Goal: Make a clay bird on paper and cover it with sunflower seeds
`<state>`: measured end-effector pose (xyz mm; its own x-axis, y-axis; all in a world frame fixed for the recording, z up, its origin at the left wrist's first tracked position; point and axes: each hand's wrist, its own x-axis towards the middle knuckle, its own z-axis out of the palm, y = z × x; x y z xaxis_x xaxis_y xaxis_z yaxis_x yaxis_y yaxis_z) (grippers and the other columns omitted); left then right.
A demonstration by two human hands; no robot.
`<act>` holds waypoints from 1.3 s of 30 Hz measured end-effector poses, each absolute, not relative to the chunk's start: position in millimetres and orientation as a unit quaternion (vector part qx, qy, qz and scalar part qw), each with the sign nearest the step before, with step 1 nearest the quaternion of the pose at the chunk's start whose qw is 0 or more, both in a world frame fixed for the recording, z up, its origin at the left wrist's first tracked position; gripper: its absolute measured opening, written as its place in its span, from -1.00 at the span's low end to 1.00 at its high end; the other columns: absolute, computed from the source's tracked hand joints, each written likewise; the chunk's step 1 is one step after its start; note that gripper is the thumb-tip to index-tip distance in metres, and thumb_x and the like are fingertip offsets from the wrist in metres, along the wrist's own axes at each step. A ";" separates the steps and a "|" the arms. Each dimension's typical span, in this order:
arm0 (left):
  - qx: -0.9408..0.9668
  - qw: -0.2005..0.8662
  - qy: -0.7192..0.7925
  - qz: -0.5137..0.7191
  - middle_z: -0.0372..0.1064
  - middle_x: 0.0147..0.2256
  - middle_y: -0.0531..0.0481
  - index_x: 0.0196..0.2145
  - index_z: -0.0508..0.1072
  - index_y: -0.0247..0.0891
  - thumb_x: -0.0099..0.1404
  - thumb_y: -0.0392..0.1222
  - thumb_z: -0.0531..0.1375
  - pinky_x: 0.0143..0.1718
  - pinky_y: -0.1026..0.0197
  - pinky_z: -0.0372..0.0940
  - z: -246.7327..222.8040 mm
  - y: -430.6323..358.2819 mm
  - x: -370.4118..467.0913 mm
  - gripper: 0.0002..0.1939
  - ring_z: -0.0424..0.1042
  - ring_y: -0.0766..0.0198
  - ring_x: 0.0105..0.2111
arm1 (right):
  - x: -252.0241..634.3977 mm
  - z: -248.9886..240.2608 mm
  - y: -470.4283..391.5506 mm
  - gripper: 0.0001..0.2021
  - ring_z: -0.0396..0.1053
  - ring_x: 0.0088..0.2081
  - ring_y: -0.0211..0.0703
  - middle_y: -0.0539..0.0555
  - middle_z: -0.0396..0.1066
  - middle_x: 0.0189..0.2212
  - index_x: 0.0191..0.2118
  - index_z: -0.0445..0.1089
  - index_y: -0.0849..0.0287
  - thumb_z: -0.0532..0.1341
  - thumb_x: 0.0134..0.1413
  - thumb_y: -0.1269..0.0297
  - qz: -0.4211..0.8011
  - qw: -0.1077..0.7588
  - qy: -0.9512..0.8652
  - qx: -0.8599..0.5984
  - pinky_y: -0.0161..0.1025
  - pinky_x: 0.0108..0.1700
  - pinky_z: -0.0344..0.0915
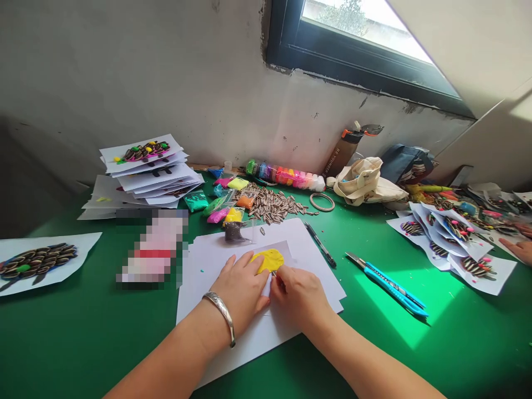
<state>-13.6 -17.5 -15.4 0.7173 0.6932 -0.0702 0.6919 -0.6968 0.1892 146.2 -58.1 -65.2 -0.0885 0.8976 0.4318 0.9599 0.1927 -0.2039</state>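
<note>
A flattened oval of yellow clay (271, 260) lies on a small white card on top of a stack of white paper (233, 354). My left hand (243, 288), with a silver bangle at the wrist, rests flat with its fingers stretched out, fingertips at the clay's left edge. At the clay's lower edge my right hand (301, 293) is closed in a pinch. A narrow, dark sliver shows at its fingertips, too small to name. Just beyond the clay sits a small bag of dark clay (239, 231). One loose sunflower seed (262, 231) lies nearby.
Behind are a pile of sunflower seeds (274, 205) and several bags of coloured clay (196, 200). A pen (320, 244) and blue utility knife (393, 288) lie right. Seed-decorated cards (143, 152) are stacked left; others (453, 235) lie right, near another person's hand (517, 246).
</note>
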 end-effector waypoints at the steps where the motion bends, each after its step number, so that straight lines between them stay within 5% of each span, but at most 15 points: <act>1: 0.921 0.104 0.376 -0.002 0.33 0.10 -0.15 -0.06 0.47 -0.21 0.24 -0.15 0.21 0.13 -0.19 0.14 -14.5 -17.5 -13.4 -0.70 0.16 -0.11 0.18 | 146.2 -65.3 -58.2 -0.77 0.03 -0.66 -0.34 -0.07 0.21 -0.73 -0.61 0.15 0.15 0.03 0.04 0.40 -0.061 0.236 -0.735 -0.632 -0.30 -0.52 -0.15; 15: 0.925 0.111 0.362 0.012 0.34 0.06 -0.14 -0.08 0.44 -0.18 0.22 -0.15 0.24 0.10 -0.20 0.17 -16.2 -16.1 -16.6 -0.71 0.18 -0.09 0.15 | 163.7 -50.2 -62.7 -0.75 0.07 -0.61 -0.35 -0.09 0.18 -0.68 -0.58 0.12 0.15 0.05 0.12 0.31 0.080 0.239 -0.711 -0.657 -0.36 -0.50 -0.08; 22: 0.926 0.116 0.359 0.023 0.33 0.08 -0.12 0.08 0.35 -0.10 0.22 -0.16 0.25 0.12 -0.21 0.15 -16.2 -16.2 -14.1 -0.54 0.19 -0.08 0.15 | 160.4 -55.9 -59.8 -0.75 0.03 -0.60 -0.33 -0.07 0.21 -0.68 -0.59 0.13 0.15 0.04 0.10 0.32 0.064 0.221 -0.733 -0.640 -0.32 -0.48 -0.09; 39: 0.923 0.115 0.366 0.003 0.28 0.12 -0.16 0.04 0.40 -0.10 0.23 -0.11 0.24 0.14 -0.29 0.09 -17.3 -18.2 -13.2 -0.60 0.13 -0.13 0.19 | 161.6 -58.6 -60.6 -0.76 -0.02 -0.59 -0.34 -0.08 0.18 -0.68 -0.59 0.07 0.16 0.04 0.06 0.35 0.066 0.218 -0.744 -0.628 -0.30 -0.47 -0.15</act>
<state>-13.2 -18.2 -17.3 0.7319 0.6770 -0.0781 0.6754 -0.7053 0.2155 161.6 -60.6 -58.6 -0.1153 0.9634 0.2418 0.9062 0.2017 -0.3716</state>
